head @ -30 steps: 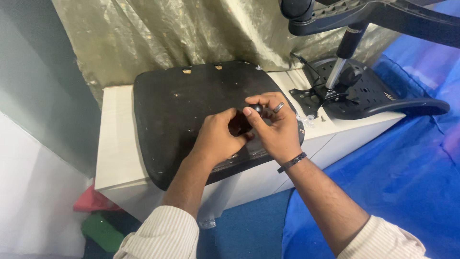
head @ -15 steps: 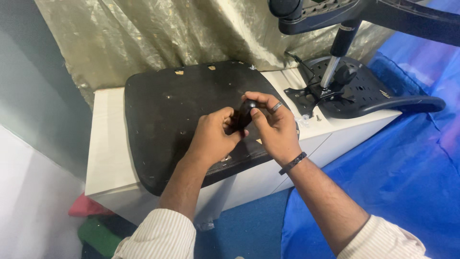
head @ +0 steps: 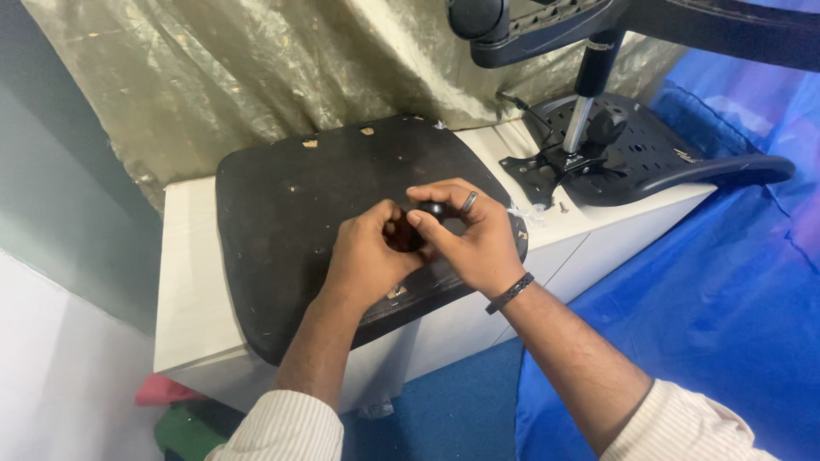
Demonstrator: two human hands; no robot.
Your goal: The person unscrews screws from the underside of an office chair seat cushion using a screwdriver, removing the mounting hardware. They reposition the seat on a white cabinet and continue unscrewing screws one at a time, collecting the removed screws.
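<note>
A black chair seat pad (head: 299, 205) lies flat on a white table (head: 192, 282). Both my hands meet over its right front part. My left hand (head: 367, 260) and my right hand (head: 474, 235) together pinch a small dark part (head: 410, 229) between the fingertips, just above the pad. The part is mostly hidden by my fingers. My right hand wears a ring and a dark wristband (head: 510, 292).
A black chair base plate with a metal mechanism and gas post (head: 589, 149) rests on the table's right end. A chair armrest part (head: 547, 26) hangs above it. Crinkled olive sheet (head: 213, 77) hangs behind. Blue cloth (head: 726, 299) drapes at right. Red and green things (head: 179, 410) lie under the table.
My hands stay joined on the small part and the fingers have shifted slightly around it. The view has moved, so the table sits further right in the picture.
</note>
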